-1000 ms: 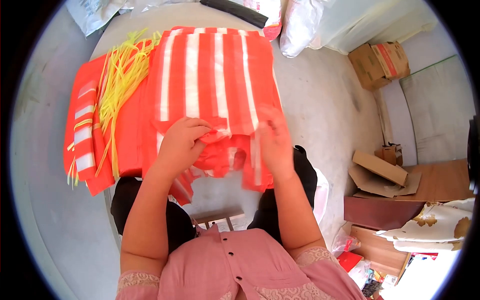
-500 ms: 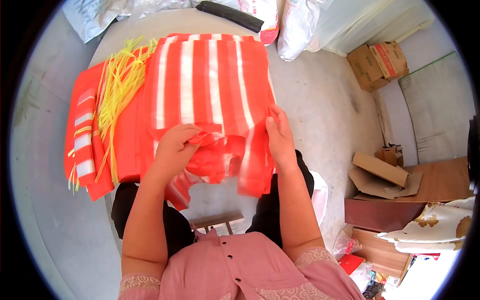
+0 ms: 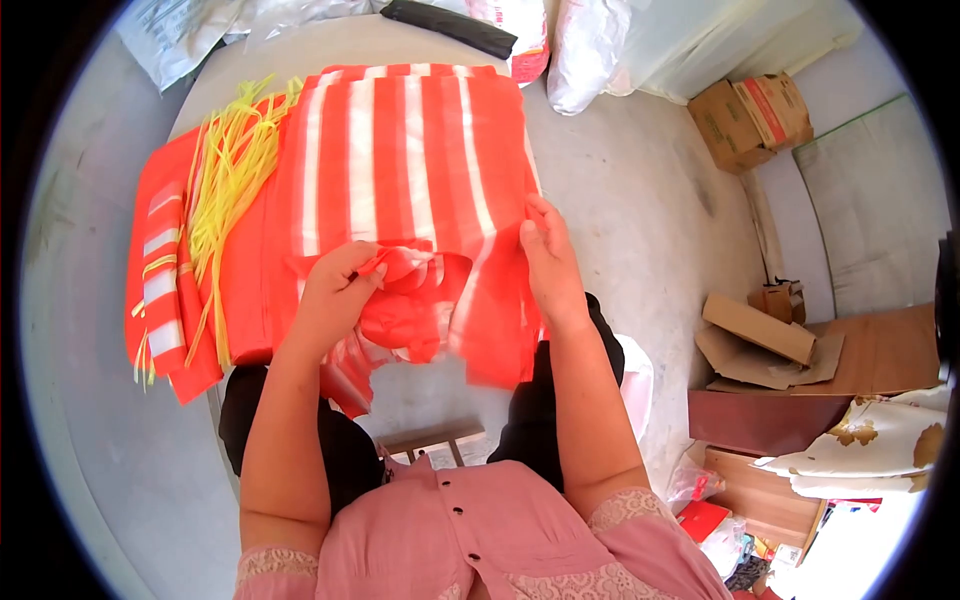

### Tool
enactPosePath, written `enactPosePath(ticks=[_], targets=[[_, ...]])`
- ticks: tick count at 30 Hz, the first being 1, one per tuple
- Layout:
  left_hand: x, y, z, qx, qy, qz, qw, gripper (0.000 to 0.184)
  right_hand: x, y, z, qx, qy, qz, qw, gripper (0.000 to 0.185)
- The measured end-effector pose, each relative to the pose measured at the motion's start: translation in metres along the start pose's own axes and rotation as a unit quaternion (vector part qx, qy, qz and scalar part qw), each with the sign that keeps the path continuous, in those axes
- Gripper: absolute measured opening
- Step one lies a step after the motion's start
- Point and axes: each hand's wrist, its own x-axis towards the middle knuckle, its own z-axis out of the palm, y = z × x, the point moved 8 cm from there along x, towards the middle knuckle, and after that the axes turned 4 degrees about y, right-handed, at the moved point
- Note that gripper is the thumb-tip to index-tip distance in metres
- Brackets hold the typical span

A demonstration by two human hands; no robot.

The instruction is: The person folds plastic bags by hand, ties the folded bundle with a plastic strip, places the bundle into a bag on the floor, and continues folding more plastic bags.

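Note:
A stack of thin red-and-white striped sheets lies before me; whether they are cloth or plastic is hard to tell. Its near end hangs in loose, crumpled folds toward my lap. My left hand pinches the bunched near edge of the top striped sheet between thumb and fingers. At the stack's right side, my right hand has thumb and fingers closed on the sheet's right edge. Left of the stack, yellow strips lie over red material. Beside them is a rolled striped bundle tied with yellow strips.
The stack rests on a pale tabletop. A black roll and white plastic bags are at the far side. Cardboard boxes stand at the right wall. Flattened cardboard lies on a brown cabinet at right.
My left hand has drawn the bunched edge slightly left and down, opening the folds wider. My right hand keeps its place at the right edge. The whole view has shifted a little.

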Motion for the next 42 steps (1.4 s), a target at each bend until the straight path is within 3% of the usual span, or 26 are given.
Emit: enactPosePath(ticks=[6,9,12,18,19,23,27,31,34,36,42], targets=[[-0.002,0.010,0.001,-0.005,0.004,0.014,1.000,0.016,0.010,-0.011,0.010,-0.012,0.003,-0.027,1.000,0.055],[-0.002,0.012,0.002,0.014,0.000,0.039,0.999,0.015,0.003,-0.020,0.011,-0.024,0.006,0.011,1.000,0.056],[-0.002,0.015,0.003,0.029,-0.004,0.063,0.998,0.015,0.001,-0.004,0.009,0.003,-0.002,-0.041,0.999,0.061],[-0.009,0.034,0.012,0.183,-0.024,0.234,0.954,0.021,-0.063,0.003,-0.011,0.024,-0.061,0.098,0.993,0.075],[-0.014,0.040,0.015,0.224,-0.021,0.275,0.935,0.024,-0.072,0.006,-0.015,0.035,-0.064,0.101,0.992,0.074],[-0.021,0.040,0.025,0.293,-0.058,0.287,0.910,0.036,-0.089,0.016,-0.030,0.064,-0.079,0.102,0.990,0.065],[-0.027,0.044,0.029,0.321,-0.044,0.322,0.889,0.043,-0.074,0.004,-0.025,0.011,-0.108,0.072,0.991,0.049],[-0.027,0.042,0.030,0.332,-0.034,0.340,0.879,0.047,-0.040,-0.025,0.018,-0.061,-0.158,0.020,0.985,0.041],[-0.026,0.042,0.030,0.323,-0.034,0.355,0.877,0.050,-0.022,-0.027,0.055,-0.022,-0.182,0.047,0.982,0.033],[-0.026,0.044,0.031,0.323,-0.030,0.358,0.876,0.044,-0.018,-0.026,0.068,0.002,-0.195,0.107,0.975,0.034],[-0.024,0.041,0.030,0.359,-0.063,0.340,0.867,0.028,-0.014,-0.005,0.079,0.092,-0.221,0.122,0.963,0.038]])
